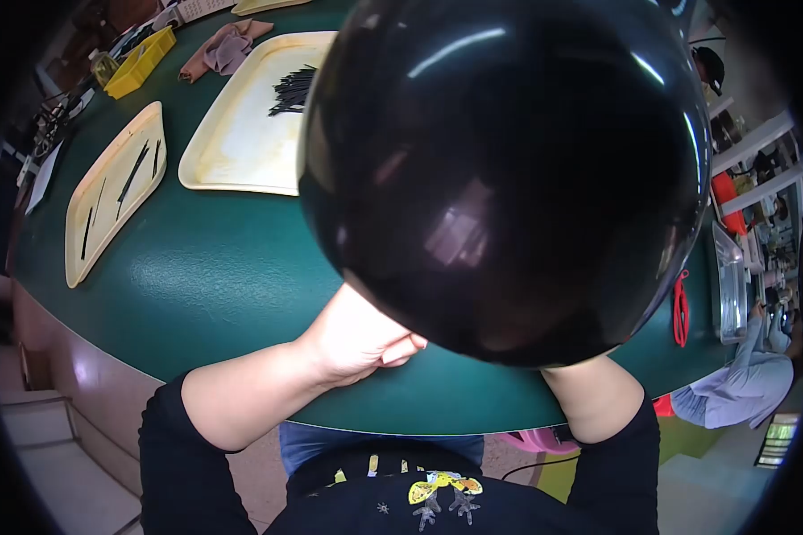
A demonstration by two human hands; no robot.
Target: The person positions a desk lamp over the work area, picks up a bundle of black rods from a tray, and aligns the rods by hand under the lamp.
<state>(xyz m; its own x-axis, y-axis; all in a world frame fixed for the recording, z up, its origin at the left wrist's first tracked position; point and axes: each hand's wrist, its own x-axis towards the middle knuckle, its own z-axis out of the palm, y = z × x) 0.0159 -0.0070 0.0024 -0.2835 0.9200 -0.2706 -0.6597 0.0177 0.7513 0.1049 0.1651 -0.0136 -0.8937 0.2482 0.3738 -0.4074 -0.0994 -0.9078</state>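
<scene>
A big, glossy black rounded thing (509,196), shaped like a blown-up balloon, fills the middle and right of the view, close to the camera. My left hand (361,334) is at its lower left edge with the fingers curled closed; what lies in them is hidden. Behind its lower right edge, my right hand is out of sight, and only the wrist and forearm (593,388) show. Whether either hand touches the black thing cannot be made out. Thin black strips (292,92) lie bunched in a large cream tray (232,160), partly covered by the black thing.
A smaller cream tray (78,254) on the left holds several dark strips. Behind are a yellow bin (140,62) and crumpled cloths (227,52). At right lie a red looped item (681,312) and a clear tray (730,285) on the green table (223,285). Another person (740,388) is beyond.
</scene>
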